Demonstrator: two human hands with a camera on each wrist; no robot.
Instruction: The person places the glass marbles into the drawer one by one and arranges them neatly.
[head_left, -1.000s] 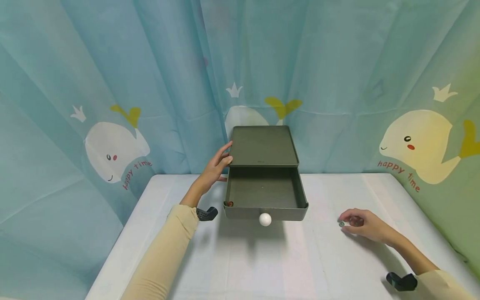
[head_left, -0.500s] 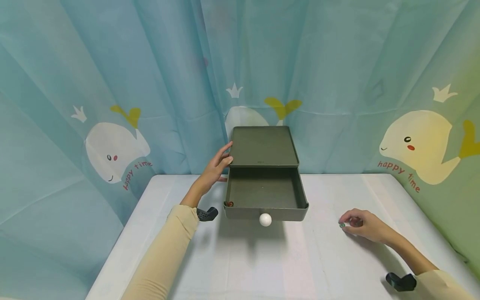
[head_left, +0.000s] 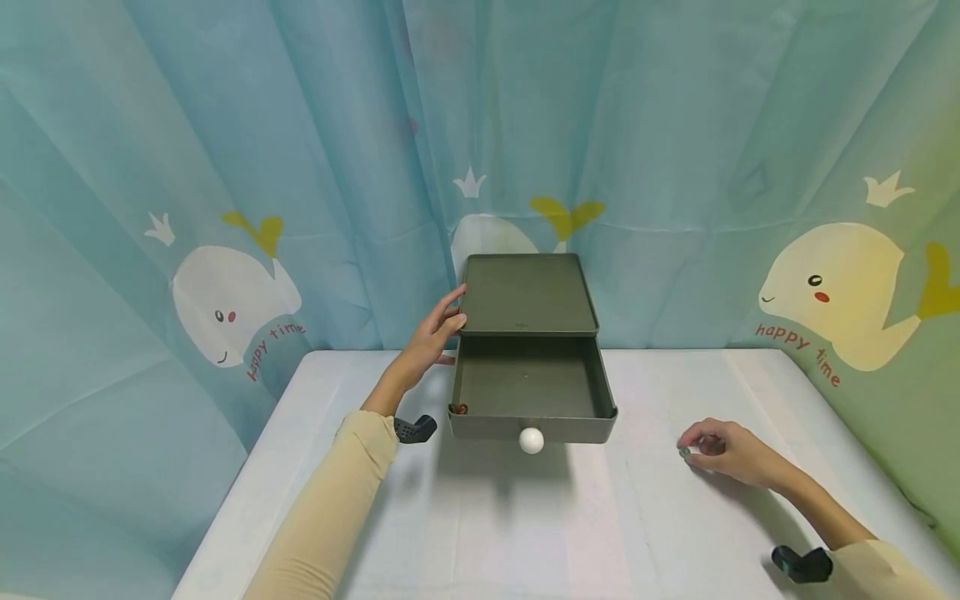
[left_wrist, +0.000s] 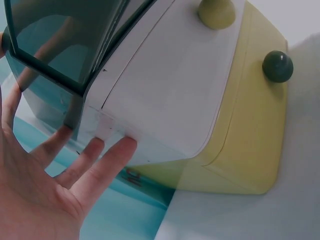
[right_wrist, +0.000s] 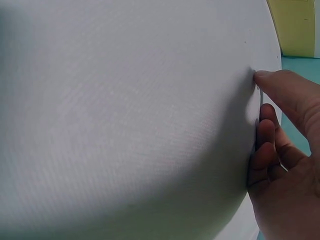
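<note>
My left hand (head_left: 426, 343) rests against the left side of a drawer unit, its spread fingers touching the side wall. The dark green top drawer (head_left: 525, 379) of that unit is pulled out and has a white round knob (head_left: 531, 441). A small reddish-brown thing (head_left: 459, 409) lies in its front left corner. On the right of the table my right hand (head_left: 731, 452) pinches a small green, shiny thing (head_left: 683, 452) between thumb and forefinger, low at the tabletop. In the right wrist view the other fingers (right_wrist: 266, 132) are curled, and the green thing cannot be made out.
Below the top drawer, the left wrist view shows a white drawer (left_wrist: 165, 85) with a yellow knob (left_wrist: 216, 12) and a yellow drawer (left_wrist: 250, 115) with a green knob (left_wrist: 277, 66). A white cloth covers the table (head_left: 540, 533). A whale-print curtain (head_left: 360, 167) hangs behind.
The right thumb and forefinger have closed on the small green thing, which is more covered now. The left hand and the drawer have stayed put.
</note>
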